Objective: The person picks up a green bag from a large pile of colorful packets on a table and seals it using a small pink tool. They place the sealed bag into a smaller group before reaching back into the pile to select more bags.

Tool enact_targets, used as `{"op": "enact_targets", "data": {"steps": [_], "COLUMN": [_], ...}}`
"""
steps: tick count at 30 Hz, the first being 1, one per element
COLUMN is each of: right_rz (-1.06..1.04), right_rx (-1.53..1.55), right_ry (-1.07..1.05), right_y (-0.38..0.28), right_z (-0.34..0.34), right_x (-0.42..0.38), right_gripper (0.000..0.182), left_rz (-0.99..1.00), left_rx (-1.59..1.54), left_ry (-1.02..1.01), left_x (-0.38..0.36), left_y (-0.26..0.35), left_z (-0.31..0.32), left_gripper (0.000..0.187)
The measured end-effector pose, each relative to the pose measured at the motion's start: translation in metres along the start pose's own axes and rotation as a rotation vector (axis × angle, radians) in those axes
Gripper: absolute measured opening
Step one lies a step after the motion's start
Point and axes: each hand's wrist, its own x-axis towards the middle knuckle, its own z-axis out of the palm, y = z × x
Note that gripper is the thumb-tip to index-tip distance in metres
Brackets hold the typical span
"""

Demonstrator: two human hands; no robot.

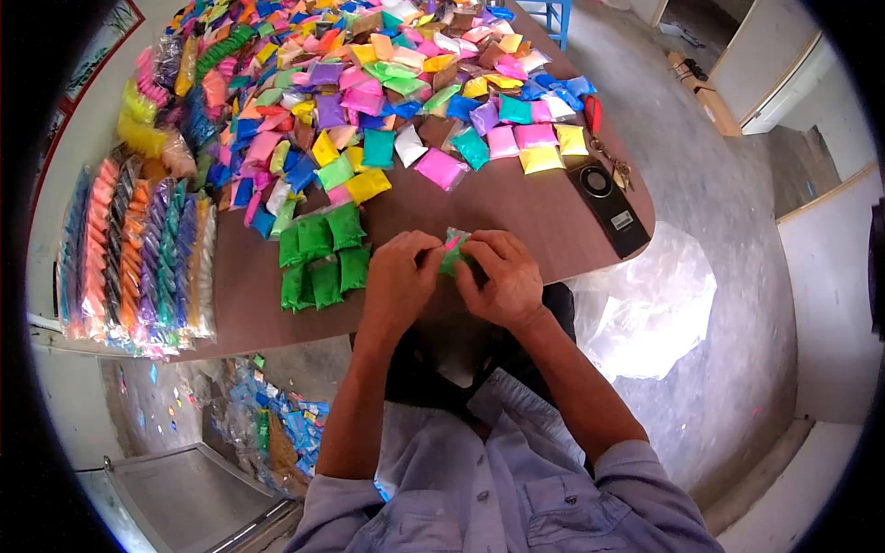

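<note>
Between my two hands, at the table's front edge, is a small green packet (451, 262) with a clear wrapper top and a small pink patch on it. My left hand (406, 272) is closed, its thumb and fingertips pinched at the packet's left side. From the other side my right hand (505, 278) curls its fingers and thumb onto the packet's right edge. Left of my left hand lies a group of several puffy green packets (314, 237) set in two rows. A yellow packet (368, 185) and a pink packet (442, 170) lie beyond my hands.
A large heap of coloured packets (359, 85) covers the table's (516, 217) far part. Bundles of twisted coloured packs (138, 253) stand at the left. A dark slab-like device (611, 210) and keys (621, 173) lie right. Clear plastic sheeting (650, 304) and wrappers (300, 426) are on the floor.
</note>
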Motion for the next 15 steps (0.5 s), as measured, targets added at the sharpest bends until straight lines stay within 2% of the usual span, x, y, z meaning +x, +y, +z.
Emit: {"op": "enact_targets", "data": {"steps": [3, 6, 12, 15], "right_rz": [-0.010, -0.062, 0.000, 0.022], "right_rx": [-0.016, -0.044, -0.056, -0.073], "right_ry": [0.009, 0.009, 0.008, -0.045], "right_y": [0.004, 0.006, 0.001, 0.002], "right_z": [0.004, 0.004, 0.004, 0.003], "right_x": [-0.002, -0.001, 0.002, 0.003], "right_gripper": [0.018, 0.018, 0.019, 0.020], "left_rz": [0.064, -0.013, -0.031, -0.061], "left_rx": [0.128, 0.163, -0.025, 0.059], "left_ry": [0.014, 0.032, 0.095, 0.119], "left_x": [-0.004, 0.003, -0.022, -0.036], "left_y": [-0.014, -0.021, 0.013, 0.002], "left_z": [0.004, 0.001, -0.005, 0.004], "left_gripper": [0.009, 0.006, 0.008, 0.008]}}
